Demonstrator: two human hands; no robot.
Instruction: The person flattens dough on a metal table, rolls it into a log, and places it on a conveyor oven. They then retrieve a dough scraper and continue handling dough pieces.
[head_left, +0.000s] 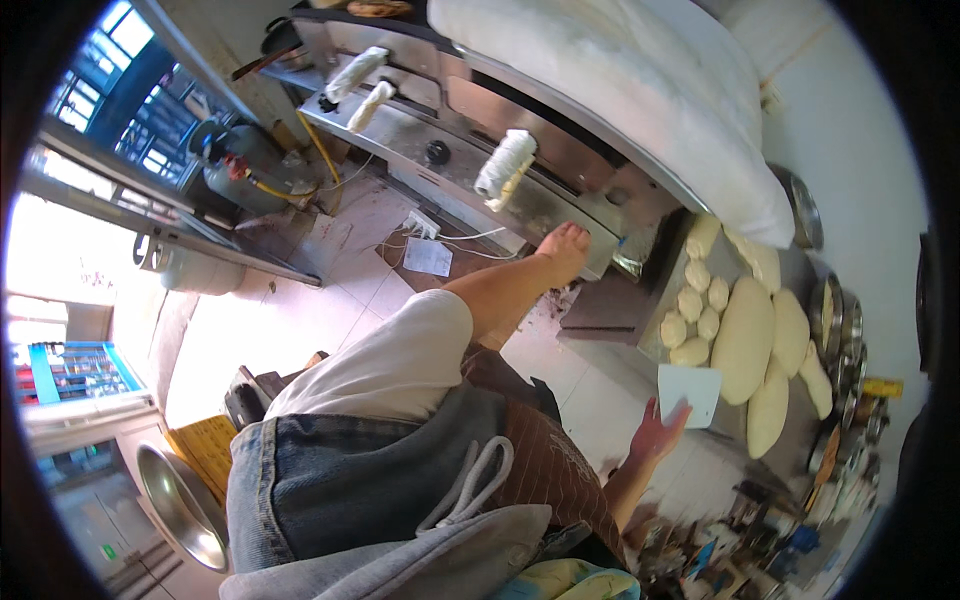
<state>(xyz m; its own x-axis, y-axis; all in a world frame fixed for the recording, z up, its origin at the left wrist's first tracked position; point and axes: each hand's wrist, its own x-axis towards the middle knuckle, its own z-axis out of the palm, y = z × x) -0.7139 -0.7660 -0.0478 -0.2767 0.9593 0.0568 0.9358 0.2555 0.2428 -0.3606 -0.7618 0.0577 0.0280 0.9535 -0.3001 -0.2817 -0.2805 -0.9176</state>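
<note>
My left hand (566, 251) reaches to the right end of the front panel of a metal deck oven (525, 206). Its fingers curl at the panel's edge; whatever lies beneath them, perhaps a knob, is hidden. My right hand (658, 433) holds a white plastic dough scraper (688, 394) by its lower end, thumb across the face. Just beyond the scraper, on a metal worktop (664, 330), lie several long pieces of pale dough (742, 341) and a cluster of small dough balls (690, 304).
White-wrapped handles (507, 163) jut from the oven front, and a black knob (436, 152) sits on its panel. A thick white cloth (622, 82) covers the oven top. Cables and a power strip (421, 223) lie on the floor. Gas cylinders (244, 169) stand left; clutter (720, 551) fills the lower right.
</note>
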